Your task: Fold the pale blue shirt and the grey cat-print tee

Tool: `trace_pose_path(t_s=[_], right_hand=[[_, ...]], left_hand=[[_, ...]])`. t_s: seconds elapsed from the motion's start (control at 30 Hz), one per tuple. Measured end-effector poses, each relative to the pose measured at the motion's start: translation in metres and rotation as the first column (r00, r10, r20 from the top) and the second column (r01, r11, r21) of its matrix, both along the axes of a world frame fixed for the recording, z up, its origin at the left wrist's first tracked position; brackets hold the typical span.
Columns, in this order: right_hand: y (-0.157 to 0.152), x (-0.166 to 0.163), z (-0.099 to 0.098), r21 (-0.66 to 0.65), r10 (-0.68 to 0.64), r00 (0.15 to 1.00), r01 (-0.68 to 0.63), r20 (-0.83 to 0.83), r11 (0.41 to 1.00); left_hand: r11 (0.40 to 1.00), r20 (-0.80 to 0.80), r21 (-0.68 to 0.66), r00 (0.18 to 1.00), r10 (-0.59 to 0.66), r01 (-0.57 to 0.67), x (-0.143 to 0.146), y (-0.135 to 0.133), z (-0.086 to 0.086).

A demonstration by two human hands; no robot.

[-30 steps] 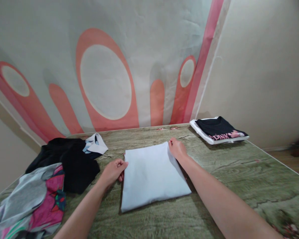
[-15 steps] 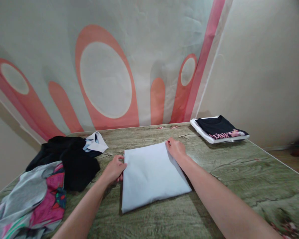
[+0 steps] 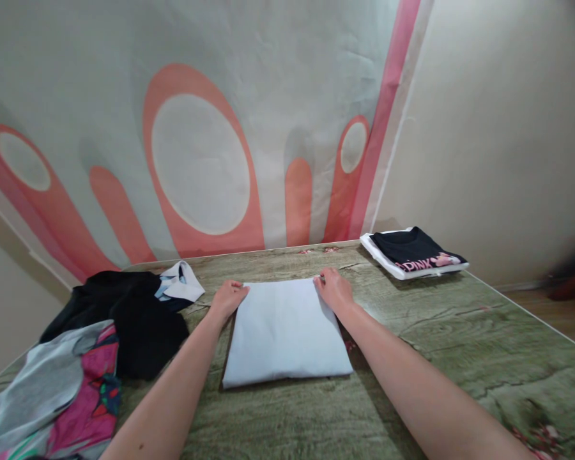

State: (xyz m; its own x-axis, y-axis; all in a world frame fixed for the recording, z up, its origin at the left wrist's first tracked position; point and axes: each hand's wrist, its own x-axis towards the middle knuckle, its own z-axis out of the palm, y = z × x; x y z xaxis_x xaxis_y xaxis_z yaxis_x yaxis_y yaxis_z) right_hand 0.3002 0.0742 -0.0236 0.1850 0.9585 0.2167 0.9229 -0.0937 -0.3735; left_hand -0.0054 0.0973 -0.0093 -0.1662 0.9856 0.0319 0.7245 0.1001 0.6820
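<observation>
Grey cloth (image 3: 48,383) with a pink print is lying nearest, at the lower left, its near end running out of the frame. Beyond it, on the wood-patterned surface (image 3: 436,332), a folded white cloth (image 3: 285,335) is resting flat in front of the person. No longer slanting, its near edge is now running almost level. The left hand (image 3: 230,299) is now pinching the far-left corner instead of the left side, while the right hand (image 3: 334,291) is keeping to the far-right corner. Both hands are working apart, each closing on its own corner, which is probably leaving the packet squarer and more evenly held.

Fingertips beneath the edge are staying hidden, and the inner folds are not showing, so the kind of garment is remaining unclear. To the left, a black garment (image 3: 144,338) is bunching up, partly covered by the grey one; a white collar (image 3: 186,289) is showing at its far end, perhaps belonging to another piece. Farther off at the right, a folded black shirt (image 3: 409,246) is covering most of a white piece (image 3: 386,257). Behind everything, a patterned backdrop (image 3: 268,128) is rising out of view.
</observation>
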Motion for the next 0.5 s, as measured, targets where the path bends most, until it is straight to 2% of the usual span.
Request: trace_pose_path(t_s=[0.23, 0.5], right_hand=[[0.007, 0.001, -0.002, -0.021, -0.016, 0.997, 0.014, -0.077, 1.0], [0.006, 0.0, -0.002, -0.065, -0.082, 0.996, 0.079, -0.047, 0.995]], left_hand=[[0.992, -0.056, 0.124, 0.998, 0.013, -0.006, 0.0, 0.0, -0.014], [0.99, -0.095, 0.142, 0.995, 0.016, -0.002, 0.0, -0.002, -0.018]])
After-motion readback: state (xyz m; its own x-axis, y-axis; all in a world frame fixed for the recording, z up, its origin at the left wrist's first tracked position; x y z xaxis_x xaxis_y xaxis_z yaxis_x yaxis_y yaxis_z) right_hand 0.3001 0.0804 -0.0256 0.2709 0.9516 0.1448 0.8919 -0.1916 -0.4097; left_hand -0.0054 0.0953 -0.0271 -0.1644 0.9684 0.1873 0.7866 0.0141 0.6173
